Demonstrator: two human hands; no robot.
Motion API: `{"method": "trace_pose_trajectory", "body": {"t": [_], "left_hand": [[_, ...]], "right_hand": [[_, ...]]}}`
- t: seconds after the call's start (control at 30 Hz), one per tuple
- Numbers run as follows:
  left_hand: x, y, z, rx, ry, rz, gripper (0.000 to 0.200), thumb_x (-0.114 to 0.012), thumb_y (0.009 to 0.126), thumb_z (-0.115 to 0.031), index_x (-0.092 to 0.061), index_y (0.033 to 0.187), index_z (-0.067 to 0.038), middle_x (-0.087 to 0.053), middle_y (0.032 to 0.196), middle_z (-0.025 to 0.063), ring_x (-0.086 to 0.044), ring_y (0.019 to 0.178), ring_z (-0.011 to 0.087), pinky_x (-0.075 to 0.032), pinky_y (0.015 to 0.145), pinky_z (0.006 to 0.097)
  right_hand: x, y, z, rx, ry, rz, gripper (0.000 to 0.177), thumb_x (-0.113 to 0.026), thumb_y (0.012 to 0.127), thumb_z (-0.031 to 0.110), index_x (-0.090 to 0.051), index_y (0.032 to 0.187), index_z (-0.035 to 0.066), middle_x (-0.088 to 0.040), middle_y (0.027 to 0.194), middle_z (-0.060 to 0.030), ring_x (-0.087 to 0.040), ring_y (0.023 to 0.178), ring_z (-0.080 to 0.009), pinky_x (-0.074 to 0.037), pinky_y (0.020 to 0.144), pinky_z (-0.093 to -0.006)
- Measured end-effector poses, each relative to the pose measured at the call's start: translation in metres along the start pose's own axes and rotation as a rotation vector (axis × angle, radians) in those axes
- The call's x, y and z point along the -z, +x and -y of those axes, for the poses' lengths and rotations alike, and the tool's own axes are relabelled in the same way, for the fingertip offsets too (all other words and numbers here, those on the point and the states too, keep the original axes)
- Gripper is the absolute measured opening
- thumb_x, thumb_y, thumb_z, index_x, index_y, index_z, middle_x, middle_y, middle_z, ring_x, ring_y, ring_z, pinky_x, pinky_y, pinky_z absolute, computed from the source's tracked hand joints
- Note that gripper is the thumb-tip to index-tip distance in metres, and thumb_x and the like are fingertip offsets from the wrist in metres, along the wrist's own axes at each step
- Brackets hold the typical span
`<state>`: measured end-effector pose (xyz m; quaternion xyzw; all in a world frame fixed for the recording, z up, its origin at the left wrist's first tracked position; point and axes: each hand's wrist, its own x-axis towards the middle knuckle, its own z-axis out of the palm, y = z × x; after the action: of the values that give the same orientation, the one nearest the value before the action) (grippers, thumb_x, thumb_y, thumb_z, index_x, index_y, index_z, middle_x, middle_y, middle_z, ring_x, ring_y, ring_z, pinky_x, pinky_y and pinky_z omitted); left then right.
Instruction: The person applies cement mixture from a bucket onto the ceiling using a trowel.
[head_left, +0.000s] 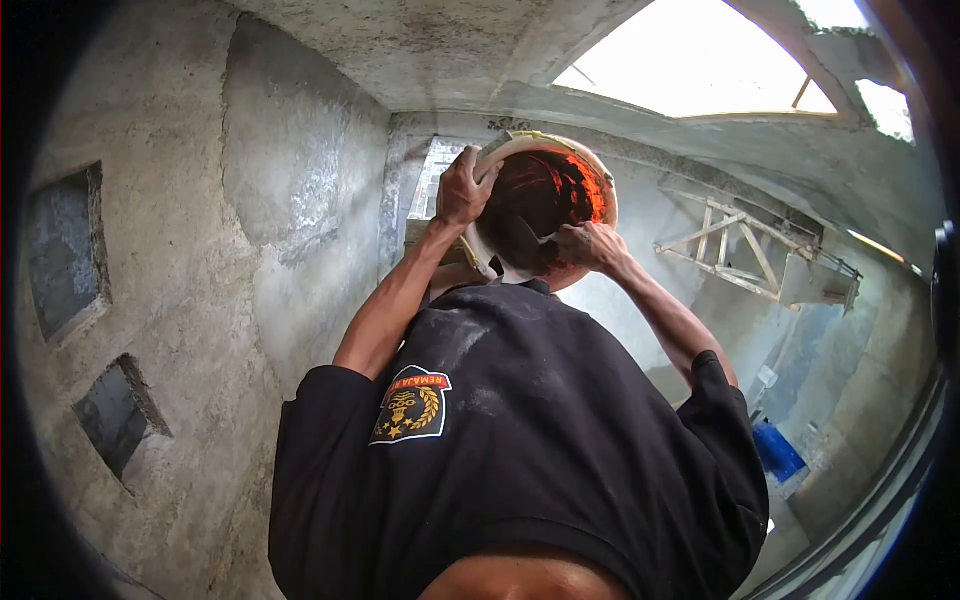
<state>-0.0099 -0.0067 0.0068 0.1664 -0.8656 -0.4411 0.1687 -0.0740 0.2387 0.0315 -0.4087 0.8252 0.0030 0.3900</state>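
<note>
A bucket (611, 190) is tipped with its mouth toward me, in front of my chest. Its inside is dark, with bright orange-red streaks along the right wall. My left hand (465, 190) is closed at the bucket's upper left rim, beside a flat greyish piece (494, 156) that I cannot identify. Closed around the handle of a trowel, my right hand (592, 246) reaches over the mouth at the lower right. The trowel's blade (527, 234) points left into the bucket; its handle is mostly hidden by the fingers.
Rough plastered walls (180, 250) surround me, with two square recesses at left. A wooden frame (735, 245) stands out at right, and a blue object (778, 452) lies lower right. Bright openings (700, 60) show overhead.
</note>
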Motion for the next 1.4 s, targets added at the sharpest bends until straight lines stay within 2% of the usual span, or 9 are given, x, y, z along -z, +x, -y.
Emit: {"method": "trace_pose_trajectory", "body": {"t": [0.53, 0.77, 0.9, 1.07, 1.23, 1.3, 1.33, 1.37, 1.4], "left_hand": [[-0.007, 0.015, -0.004, 0.072, 0.001, -0.09, 0.031, -0.057, 0.081, -0.028, -0.047, 0.08, 0.001, -0.054, 0.066, 0.0225, -0.055, 0.065, 0.0399, -0.042, 0.055, 0.0439], [-0.013, 0.017, 0.03, 0.189, 0.065, -0.215, 0.03, -0.05, 0.085, -0.027, -0.05, 0.073, 0.0, -0.053, 0.06, 0.0246, -0.052, 0.062, 0.0443, -0.039, 0.051, 0.0465], [-0.006, 0.001, 0.043, 0.201, -0.032, -0.261, 0.03, -0.05, 0.085, -0.022, -0.055, 0.096, 0.007, -0.056, 0.088, 0.028, -0.051, 0.086, 0.0443, -0.041, 0.075, 0.0443], [-0.001, -0.015, 0.048, 0.193, 0.067, -0.309, 0.024, -0.048, 0.086, -0.019, -0.054, 0.084, 0.004, -0.055, 0.079, 0.0275, -0.05, 0.078, 0.0451, -0.04, 0.065, 0.0464], [0.009, -0.023, 0.044, 0.262, 0.117, -0.262, 0.029, -0.046, 0.088, -0.027, -0.051, 0.084, 0.002, -0.055, 0.073, 0.0261, -0.053, 0.07, 0.0438, -0.04, 0.059, 0.0469], [0.008, -0.025, 0.048, 0.279, 0.114, -0.239, 0.031, -0.046, 0.088, -0.028, -0.051, 0.085, 0.002, -0.055, 0.073, 0.0265, -0.052, 0.071, 0.0442, -0.04, 0.059, 0.0471], [0.008, -0.026, 0.05, 0.306, 0.118, -0.221, 0.031, -0.046, 0.088, -0.028, -0.051, 0.084, 0.002, -0.055, 0.073, 0.0268, -0.052, 0.072, 0.0445, -0.04, 0.059, 0.0471], [0.009, -0.025, 0.045, 0.29, 0.088, -0.26, 0.031, -0.046, 0.088, -0.028, -0.051, 0.084, 0.003, -0.055, 0.074, 0.0275, -0.052, 0.073, 0.0454, -0.04, 0.059, 0.0472], [0.009, -0.024, 0.042, 0.277, 0.086, -0.265, 0.031, -0.046, 0.088, -0.028, -0.051, 0.084, 0.003, -0.055, 0.074, 0.0275, -0.052, 0.073, 0.0454, -0.04, 0.059, 0.0472]], "right_hand": [[-0.033, -0.046, 0.005, -0.041, 0.463, -0.239, 0.047, -0.06, 0.07, 0.032, -0.055, 0.108, 0.006, -0.062, 0.094, -0.016, -0.061, 0.084, -0.0308, -0.049, 0.073, -0.0397], [-0.056, -0.058, -0.013, -0.086, 0.72, -0.324, 0.02, -0.06, 0.068, 0.019, -0.057, 0.075, 0.001, -0.053, 0.058, -0.0064, -0.047, 0.051, -0.0095, -0.04, 0.048, -0.029], [-0.058, -0.046, -0.021, -0.003, 0.996, -0.538, 0.012, -0.054, 0.071, 0.009, -0.053, 0.079, -0.001, -0.049, 0.06, 0.003, -0.044, 0.051, -0.0051, -0.037, 0.044, -0.0231], [0.076, -0.029, 0.001, 0.136, 1.222, -0.845, 0.045, -0.055, 0.072, 0.043, -0.049, 0.084, 0.0, -0.049, 0.062, -0.0042, -0.049, 0.049, -0.0121, -0.039, 0.043, -0.0251], [0.223, -0.017, -0.03, 0.526, 1.389, -1.242, 0.029, -0.047, 0.085, 0.024, -0.044, 0.103, 0.001, -0.053, 0.067, -0.0084, -0.052, 0.05, -0.0156, -0.045, 0.043, -0.0265], [0.295, -0.026, -0.064, 0.281, 1.338, -1.289, 0.025, -0.045, 0.088, 0.026, -0.046, 0.099, 0.004, -0.054, 0.067, -0.007, -0.053, 0.049, -0.0156, -0.044, 0.041, -0.0268], [0.337, -0.039, -0.05, 0.062, 0.859, -1.479, 0.03, -0.042, 0.09, 0.033, -0.047, 0.09, 0.003, -0.053, 0.066, -0.0076, -0.052, 0.047, -0.0135, -0.043, 0.04, -0.0269], [0.367, -0.035, -0.062, 0.435, 1.348, -1.549, 0.029, -0.042, 0.09, 0.033, -0.048, 0.089, 0.004, -0.053, 0.07, -0.0078, -0.052, 0.047, -0.0137, -0.042, 0.039, -0.0264], [0.392, -0.035, -0.078, 0.461, 1.188, -1.654, 0.028, -0.044, 0.089, 0.031, -0.049, 0.093, 0.005, -0.053, 0.073, -0.007, -0.052, 0.047, -0.0137, -0.043, 0.04, -0.0259]]}}
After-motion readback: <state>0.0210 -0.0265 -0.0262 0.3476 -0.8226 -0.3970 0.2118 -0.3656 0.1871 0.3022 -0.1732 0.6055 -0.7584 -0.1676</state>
